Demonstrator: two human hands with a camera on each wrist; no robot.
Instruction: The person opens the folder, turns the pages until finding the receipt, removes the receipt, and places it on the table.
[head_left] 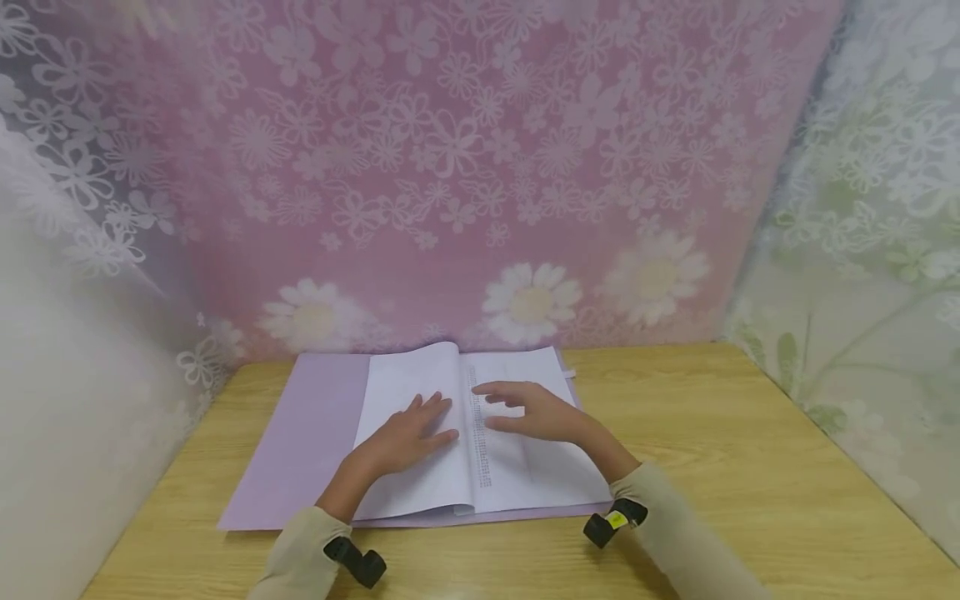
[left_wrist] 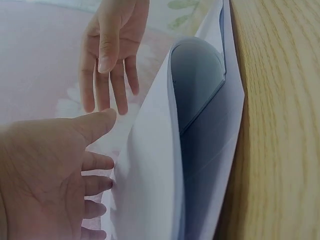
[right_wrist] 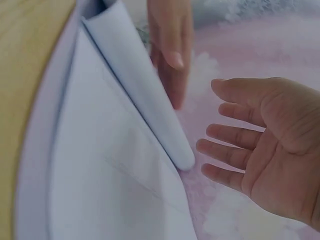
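Note:
On the table lies an open lilac folder [head_left: 303,442] with white sheets of paper inside. Its left stack of pages [head_left: 408,375] bulges up along the middle fold. The right page [head_left: 543,479] carries a narrow column of small print near that fold. My left hand [head_left: 405,437] is spread over the left pages; in the left wrist view its fingertips [left_wrist: 104,185] reach the paper. Over the right page my right hand [head_left: 543,414] is held with fingers extended and slightly bent, thumb apart. The right wrist view shows nothing in its grasp.
The light wooden table [head_left: 697,433] extends to both sides and in front of the folder. Behind it stands a pink flowered wall [head_left: 420,275], with patterned side walls left and right. A small white tab [head_left: 570,374] sticks out at the folder's right edge.

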